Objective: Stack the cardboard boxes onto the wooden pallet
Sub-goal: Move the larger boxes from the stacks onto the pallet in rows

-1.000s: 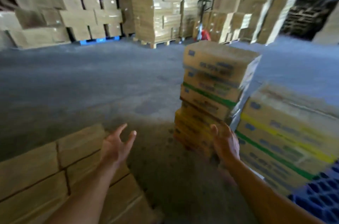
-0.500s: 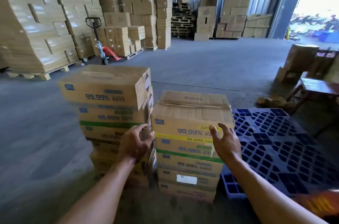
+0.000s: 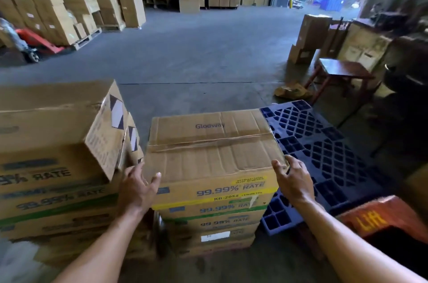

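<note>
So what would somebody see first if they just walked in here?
Two bare arms reach in from the bottom, the left hand and right hand at the near corners of the top box on a cardboard stack in the middle. On the floor to its right lies a bright blue pallet, and a taller stack of boxes stands on the left.

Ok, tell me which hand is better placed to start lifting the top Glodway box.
Left. The left hand straddles the near-left corner of the top box, thumb on its front face; the right hand hovers by the near-right corner, fingers loosely curled, contact unclear.
</note>
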Motion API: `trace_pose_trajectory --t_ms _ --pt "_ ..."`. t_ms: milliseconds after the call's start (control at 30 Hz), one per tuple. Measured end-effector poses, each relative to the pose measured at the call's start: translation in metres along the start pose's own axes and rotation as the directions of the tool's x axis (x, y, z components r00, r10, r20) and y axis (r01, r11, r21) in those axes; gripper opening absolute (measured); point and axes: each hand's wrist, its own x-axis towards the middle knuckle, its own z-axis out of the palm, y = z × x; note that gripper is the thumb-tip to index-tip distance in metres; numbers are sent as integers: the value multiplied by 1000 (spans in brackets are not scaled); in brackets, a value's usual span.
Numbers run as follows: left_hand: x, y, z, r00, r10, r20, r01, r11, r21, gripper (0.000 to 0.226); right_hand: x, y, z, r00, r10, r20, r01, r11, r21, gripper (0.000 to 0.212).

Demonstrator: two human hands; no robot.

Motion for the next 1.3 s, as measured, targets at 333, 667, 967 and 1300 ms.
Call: trace_pose_trajectory --t_ms 333,667,967,1300 --pt "48 -42 47 947 -246 209 305 891 -337 71 58 11 32 995 93 39 -93 996 -13 51" --pt "64 -37 51 902 -264 341 410 768 -491 67 87 26 37 961 117 251 -220 874 434 56" --pt "-16 -19 48 916 -330 227 400 718 -569 90 90 47 13 959 21 284 -151 883 445 67" --pt "-136 -10 22 902 -405 147 393 632 -668 73 46 68 -47 943 -152 297 -13 873 487 60"
